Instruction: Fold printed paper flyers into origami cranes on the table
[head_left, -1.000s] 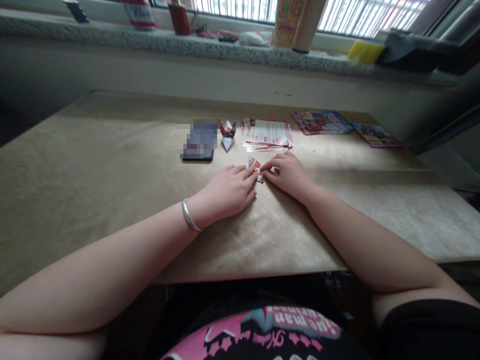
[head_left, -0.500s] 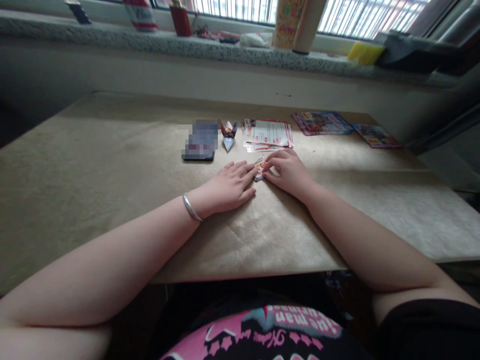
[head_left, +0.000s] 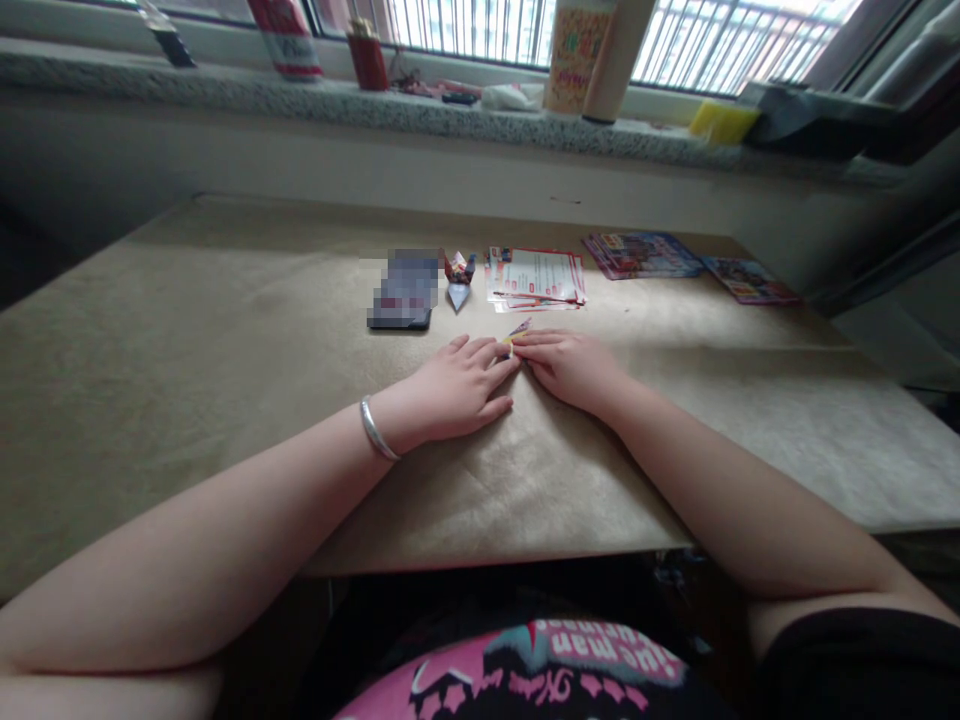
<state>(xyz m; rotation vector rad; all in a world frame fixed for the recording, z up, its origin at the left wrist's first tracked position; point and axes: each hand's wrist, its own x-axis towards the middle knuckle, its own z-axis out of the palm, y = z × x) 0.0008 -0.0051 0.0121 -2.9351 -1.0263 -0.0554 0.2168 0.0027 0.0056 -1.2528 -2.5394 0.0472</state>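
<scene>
A small folded piece of printed paper lies on the table between my hands, mostly covered by fingertips. My left hand rests flat with its fingers spread, the fingertips at the paper's left side. From the right, my right hand lies over the paper, fingers stretched out side by side and pressing down on it. Just beyond my hands stands a folded paper crane, with patterned wings and a pale pointed end toward me.
Left of the crane is a dark, blurred-out phone-like slab. A stack of printed cards lies to its right, and colourful cards lie farther right. A stone windowsill with cups and bottles runs behind the table.
My right hand has gone from a pinch at the paper's right edge to lying flat over it. Less of the paper's printed face shows. The view has tilted up slightly.
</scene>
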